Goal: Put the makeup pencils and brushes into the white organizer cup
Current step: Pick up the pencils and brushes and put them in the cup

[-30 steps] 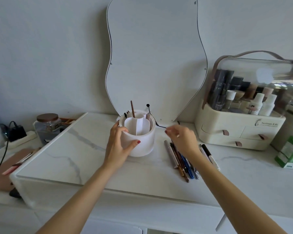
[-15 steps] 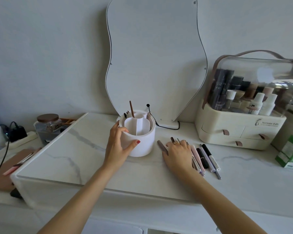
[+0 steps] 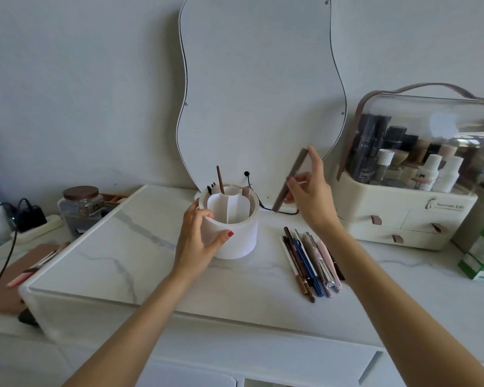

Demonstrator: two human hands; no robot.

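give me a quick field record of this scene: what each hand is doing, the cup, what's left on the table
left hand: grips the side of the white organizer cup, thumb at the front
right hand: raised right of the cup, pinching a taupe pencil held tilted in the air
cup contents: brown pencil upright at the back, a few dark tips beside it; front compartments look empty
loose pencils: a bunch lying on the marble top, right of the cup
stage: pencil in hand not yet in the cup

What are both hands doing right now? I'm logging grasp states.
Left hand: grips the white organizer cup.
Right hand: pinches a taupe makeup pencil, lifted off the table.
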